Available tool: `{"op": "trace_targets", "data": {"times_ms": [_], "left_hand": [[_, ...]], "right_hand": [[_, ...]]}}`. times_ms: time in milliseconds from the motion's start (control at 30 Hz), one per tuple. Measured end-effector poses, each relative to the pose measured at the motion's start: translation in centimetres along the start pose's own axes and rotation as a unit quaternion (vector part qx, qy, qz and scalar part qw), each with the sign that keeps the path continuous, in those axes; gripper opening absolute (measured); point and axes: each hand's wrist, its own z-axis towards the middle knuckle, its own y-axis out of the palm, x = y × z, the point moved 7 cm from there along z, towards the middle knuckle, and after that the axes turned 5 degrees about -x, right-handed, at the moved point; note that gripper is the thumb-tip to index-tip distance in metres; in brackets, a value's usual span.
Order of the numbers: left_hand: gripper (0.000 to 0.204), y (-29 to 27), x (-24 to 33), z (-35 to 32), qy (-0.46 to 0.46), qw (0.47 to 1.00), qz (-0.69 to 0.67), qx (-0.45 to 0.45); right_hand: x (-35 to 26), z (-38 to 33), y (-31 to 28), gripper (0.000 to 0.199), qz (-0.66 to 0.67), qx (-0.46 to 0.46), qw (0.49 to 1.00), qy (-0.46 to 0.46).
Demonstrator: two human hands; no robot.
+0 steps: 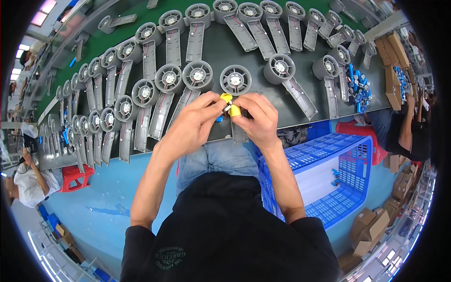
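Both arms reach forward from the lower edge, elbows bent, forearms angled inward, hands meeting over the near bench (218, 47) edge. Left hand (193, 121): back up, fingers curled, thumb and fingertips closed in a pinch. Right hand (257, 117): mirrors it, wrist bent, fingers curled, also pinching. Both grip a small pale part (228, 107) between the fingertips; yellow coverings (235, 111) show there, exact fit unclear. Blue cylinder (219, 119) sits by left fingers; can't tell if held. Grey fan housing (236, 80) stands just beyond the hands, its handle (239, 134) running beneath them. Blue crate (319, 162) sits beside the right forearm.
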Motion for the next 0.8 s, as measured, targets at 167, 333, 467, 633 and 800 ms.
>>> {"op": "trace_targets", "data": {"times_ms": [167, 333, 467, 633, 800], "left_hand": [[0.020, -0.04, -0.18, -0.12, -0.010, 1.000, -0.022, 0.004], [0.025, -0.13, -0.21, 0.07, -0.012, 0.999, -0.022, -0.023], [0.028, -0.16, -0.02, 0.19, 0.025, 0.999, -0.002, -0.031], [0.030, -0.19, -0.06, 0.24, 0.028, 0.999, -0.008, -0.044], [0.030, -0.57, -0.11, 0.13, 0.022, 0.998, -0.010, -0.049]], "right_hand": [[0.35, -0.28, 0.23, 0.027, 0.026, 0.004, 0.999, 0.025], [-0.32, 0.02, 0.15, 0.026, -0.002, -0.004, 1.000, -0.005], [-0.11, -0.13, 0.23, 0.026, 0.000, -0.006, 1.000, -0.006], [-0.12, -0.19, 0.27, 0.026, 0.013, 0.001, 1.000, -0.013], [-0.43, -0.20, 0.31, 0.026, 0.003, -0.008, 1.000, -0.013]]}}
